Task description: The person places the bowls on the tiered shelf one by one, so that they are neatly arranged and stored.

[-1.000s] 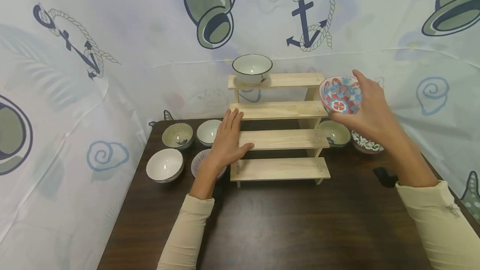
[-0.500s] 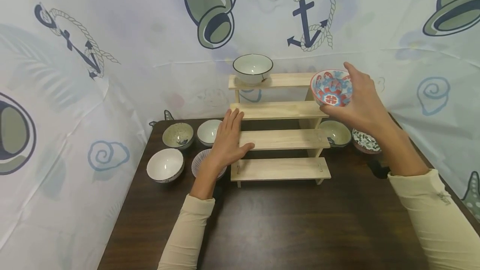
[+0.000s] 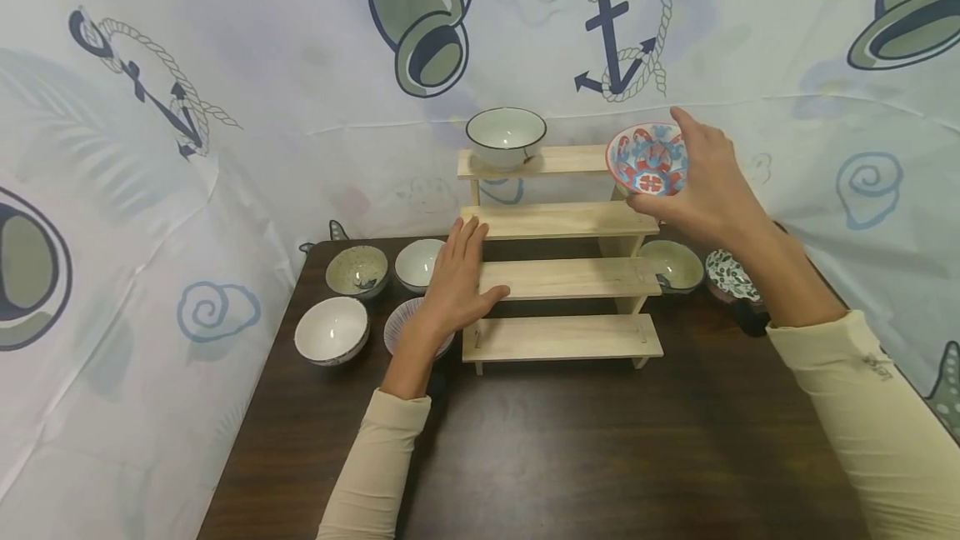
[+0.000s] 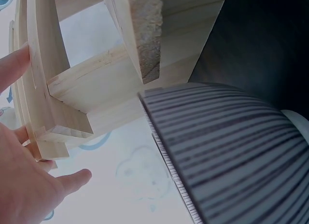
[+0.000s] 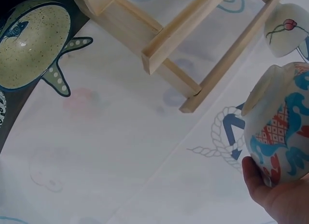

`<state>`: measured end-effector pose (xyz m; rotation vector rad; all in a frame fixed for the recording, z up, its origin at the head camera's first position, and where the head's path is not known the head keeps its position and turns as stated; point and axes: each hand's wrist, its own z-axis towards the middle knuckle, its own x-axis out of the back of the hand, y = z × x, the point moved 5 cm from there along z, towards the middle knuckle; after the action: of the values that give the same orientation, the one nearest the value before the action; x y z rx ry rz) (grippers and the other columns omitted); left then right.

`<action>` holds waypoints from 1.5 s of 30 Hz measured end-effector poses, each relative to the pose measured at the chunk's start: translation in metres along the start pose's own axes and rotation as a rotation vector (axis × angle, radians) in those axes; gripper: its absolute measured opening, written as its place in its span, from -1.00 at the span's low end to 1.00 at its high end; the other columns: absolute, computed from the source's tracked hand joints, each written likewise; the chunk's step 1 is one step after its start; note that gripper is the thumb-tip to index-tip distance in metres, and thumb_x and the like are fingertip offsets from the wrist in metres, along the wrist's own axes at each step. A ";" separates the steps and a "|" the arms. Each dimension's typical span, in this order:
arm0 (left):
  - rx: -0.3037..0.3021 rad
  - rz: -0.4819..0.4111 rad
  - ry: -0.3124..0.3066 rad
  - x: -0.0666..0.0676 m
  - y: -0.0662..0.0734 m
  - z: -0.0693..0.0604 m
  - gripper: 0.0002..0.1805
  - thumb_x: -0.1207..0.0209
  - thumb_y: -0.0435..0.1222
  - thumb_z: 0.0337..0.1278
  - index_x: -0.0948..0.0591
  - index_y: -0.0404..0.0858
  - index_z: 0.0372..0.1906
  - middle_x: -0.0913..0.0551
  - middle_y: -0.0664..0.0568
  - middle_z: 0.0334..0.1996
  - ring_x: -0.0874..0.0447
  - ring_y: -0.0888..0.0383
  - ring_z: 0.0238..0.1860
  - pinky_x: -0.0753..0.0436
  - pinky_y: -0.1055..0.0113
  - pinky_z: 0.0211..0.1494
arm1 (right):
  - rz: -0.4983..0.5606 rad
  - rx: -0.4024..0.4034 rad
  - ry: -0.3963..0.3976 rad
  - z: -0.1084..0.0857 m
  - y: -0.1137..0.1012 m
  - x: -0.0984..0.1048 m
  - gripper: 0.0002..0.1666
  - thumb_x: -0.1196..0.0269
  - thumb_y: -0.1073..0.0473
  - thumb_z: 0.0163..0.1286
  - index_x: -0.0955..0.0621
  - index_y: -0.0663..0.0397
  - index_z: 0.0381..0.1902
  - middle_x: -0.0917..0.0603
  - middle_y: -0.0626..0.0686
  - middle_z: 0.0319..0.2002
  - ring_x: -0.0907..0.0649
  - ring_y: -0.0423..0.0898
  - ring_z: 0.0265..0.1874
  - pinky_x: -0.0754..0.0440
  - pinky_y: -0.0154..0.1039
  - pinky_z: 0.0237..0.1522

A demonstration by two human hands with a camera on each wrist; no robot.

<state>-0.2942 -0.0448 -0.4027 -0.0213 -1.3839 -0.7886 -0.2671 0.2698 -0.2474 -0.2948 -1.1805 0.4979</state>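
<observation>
My right hand (image 3: 712, 182) grips a red, blue and white patterned bowl (image 3: 645, 161) between thumb and fingers, near the right end of the top tier of a wooden stepped shelf (image 3: 566, 277). In the right wrist view the patterned bowl (image 5: 282, 120) shows its foot and outer wall. Whether it touches the shelf I cannot tell. With fingers straight, my left hand (image 3: 456, 286) rests against the shelf's left side. A white bowl with a dark rim (image 3: 506, 137) sits at the left of the top tier. Close below the left hand is a striped bowl (image 4: 227, 137), partly hidden in the head view.
Left of the shelf on the dark table (image 3: 585, 448) stand a speckled bowl (image 3: 357, 272), a white bowl (image 3: 332, 332) and another white bowl (image 3: 415, 263). On the right are a greenish bowl (image 3: 671, 267) and a leaf-patterned bowl (image 3: 731, 276). A printed cloth hangs behind.
My right hand has carried the patterned bowl left and upward, from beside the shelf to the right end of its top tier. The left hand has stayed in place.
</observation>
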 end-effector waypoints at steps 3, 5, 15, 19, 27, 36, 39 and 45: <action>-0.004 -0.002 0.009 0.000 0.000 -0.001 0.12 -0.35 0.02 0.25 0.08 -0.22 0.67 0.17 -0.12 0.70 0.45 -0.05 0.72 0.08 -0.22 0.68 | 0.000 -0.001 0.000 0.004 -0.002 -0.002 0.39 -0.47 -0.16 0.08 0.04 -0.03 0.69 -0.31 0.38 0.44 -0.26 0.33 0.42 -0.37 0.41 0.24; -0.006 -0.001 0.012 -0.001 0.000 -0.001 0.12 -0.35 0.02 0.25 0.07 -0.22 0.67 0.16 -0.12 0.70 0.44 -0.06 0.72 0.07 -0.24 0.68 | 0.005 0.003 0.000 0.007 -0.003 -0.003 0.39 -0.48 -0.16 0.07 0.03 -0.02 0.69 -0.31 0.38 0.44 -0.27 0.33 0.41 -0.37 0.40 0.24; -0.004 0.003 0.001 -0.003 0.002 -0.002 0.13 -0.35 0.03 0.25 0.09 -0.22 0.67 0.18 -0.12 0.70 0.45 -0.06 0.72 0.07 -0.21 0.69 | -0.014 0.001 -0.021 0.021 -0.009 -0.011 0.38 -0.45 -0.19 0.08 0.04 -0.04 0.69 -0.26 0.43 0.47 -0.29 0.35 0.39 -0.42 0.41 0.27; -0.006 0.004 0.002 -0.001 0.002 -0.001 0.13 -0.34 0.03 0.26 0.10 -0.22 0.67 0.19 -0.13 0.70 0.46 -0.07 0.71 0.09 -0.20 0.69 | -0.030 -0.010 -0.034 0.030 -0.014 -0.011 0.36 -0.41 -0.21 0.11 0.06 -0.05 0.69 -0.23 0.42 0.49 -0.29 0.35 0.39 -0.43 0.42 0.28; -0.006 0.006 0.013 0.000 0.001 0.001 0.12 -0.36 0.02 0.24 0.07 -0.22 0.67 0.16 -0.12 0.70 0.44 -0.06 0.72 0.08 -0.20 0.69 | -0.022 -0.027 -0.048 0.044 -0.017 -0.017 0.36 -0.38 -0.26 0.13 0.09 -0.06 0.69 -0.26 0.43 0.46 -0.32 0.32 0.34 -0.46 0.38 0.23; 0.019 0.015 -0.010 -0.001 0.001 0.001 0.13 -0.35 0.04 0.25 0.10 -0.18 0.68 0.20 -0.08 0.70 0.48 -0.02 0.72 0.10 -0.16 0.70 | -0.040 -0.051 -0.072 0.060 -0.021 -0.025 0.38 -0.35 -0.29 0.13 0.13 -0.05 0.70 -0.21 0.45 0.49 -0.32 0.36 0.37 -0.49 0.35 0.21; 0.015 0.014 -0.006 -0.001 0.001 0.001 0.13 -0.35 0.04 0.26 0.10 -0.18 0.68 0.20 -0.08 0.70 0.47 -0.02 0.72 0.10 -0.16 0.70 | -0.058 -0.055 -0.076 0.066 -0.023 -0.028 0.38 -0.34 -0.31 0.14 0.14 -0.04 0.70 -0.21 0.45 0.49 -0.34 0.33 0.33 -0.50 0.33 0.22; 0.016 0.013 -0.006 -0.001 -0.001 0.000 0.13 -0.34 0.04 0.26 0.11 -0.17 0.68 0.20 -0.09 0.70 0.49 -0.02 0.72 0.09 -0.17 0.70 | -0.056 -0.066 -0.103 0.079 -0.025 -0.034 0.39 -0.33 -0.33 0.15 0.16 -0.04 0.70 -0.19 0.47 0.49 -0.32 0.33 0.35 -0.47 0.34 0.27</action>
<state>-0.2947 -0.0454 -0.4037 -0.0201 -1.3950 -0.7668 -0.3449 0.2283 -0.2345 -0.2944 -1.3036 0.4297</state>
